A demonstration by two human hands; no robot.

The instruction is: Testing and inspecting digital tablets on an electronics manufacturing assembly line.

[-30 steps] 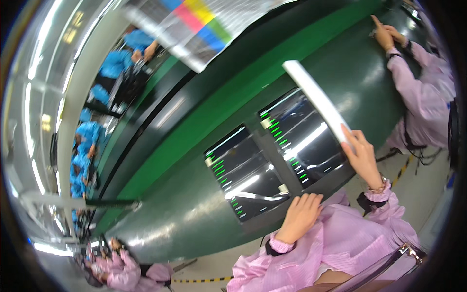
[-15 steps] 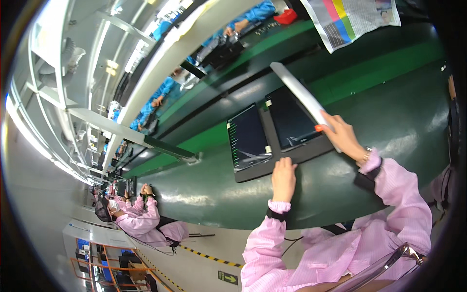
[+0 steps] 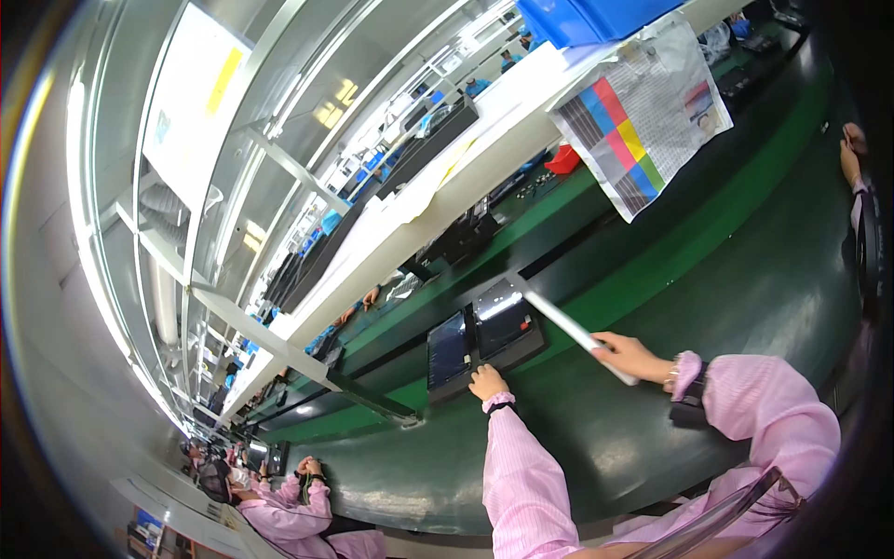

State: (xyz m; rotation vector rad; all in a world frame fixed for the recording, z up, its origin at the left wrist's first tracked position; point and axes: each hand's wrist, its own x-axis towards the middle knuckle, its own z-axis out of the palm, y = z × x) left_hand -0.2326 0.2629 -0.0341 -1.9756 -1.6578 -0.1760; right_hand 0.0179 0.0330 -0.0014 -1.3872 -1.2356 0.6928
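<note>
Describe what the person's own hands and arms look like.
The left hand and right hand are ungloved. Both arms wear loose pink, finely striped sleeves with gathered cuffs and black bands. The right wrist also has a thin bracelet.

Factory (long green workbench (image 3: pixel 633 438); distant, seemingly blue-clad workers (image 3: pixel 477 88)).

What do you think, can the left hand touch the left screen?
Probably yes: the left hand is at the black tray, and nothing seems to block the left screen.
</note>
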